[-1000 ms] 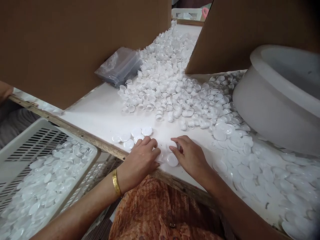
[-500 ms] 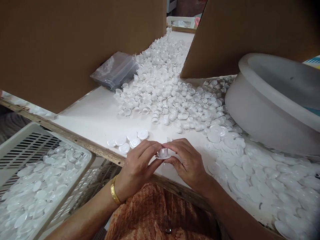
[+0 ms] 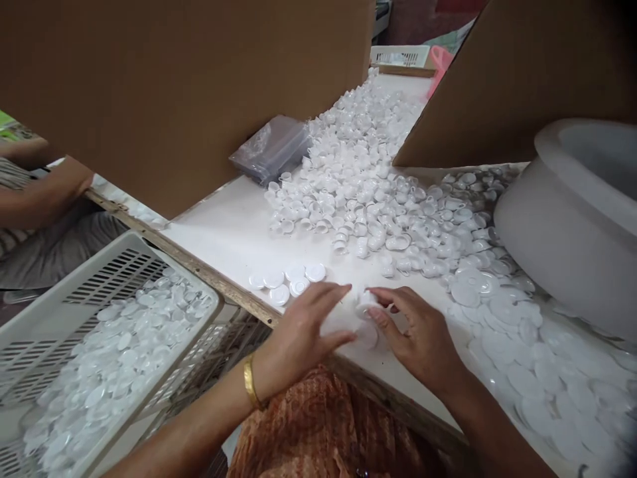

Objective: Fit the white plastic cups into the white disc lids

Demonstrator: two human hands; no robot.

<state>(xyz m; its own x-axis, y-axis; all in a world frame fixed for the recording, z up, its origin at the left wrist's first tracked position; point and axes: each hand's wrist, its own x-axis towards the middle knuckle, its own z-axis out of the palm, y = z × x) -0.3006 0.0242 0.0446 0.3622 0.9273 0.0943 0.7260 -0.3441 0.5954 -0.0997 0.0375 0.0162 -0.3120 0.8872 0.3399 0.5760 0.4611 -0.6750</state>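
Between thumb and fingers, my right hand (image 3: 421,335) pinches a tiny white toy cup and saucer (image 3: 367,303), the cup sitting on the saucer. My left hand (image 3: 303,328), with a gold bangle on its wrist, is just left of them; its thumb and fingers are apart and hold nothing. Below the cup is a blurred pale disc that I cannot make out clearly. Several small white saucers (image 3: 299,287) lie flat on the table past my left hand. Beyond both hands spreads a big heap of small white cups (image 3: 348,192).
Loose white saucers (image 3: 527,372) cover the table at right, beside a large pale tub (image 3: 537,219). Cardboard panels (image 3: 189,86) stand at both sides. A plastic-wrapped pack (image 3: 271,146) leans at left. A crate (image 3: 149,242) of white pieces sits lower left, near another person's arm (image 3: 44,196).
My left hand has let go of the cup and saucer and opened; my right hand keeps them, moved slightly right. The view has swung left, bringing another person's arm into sight.
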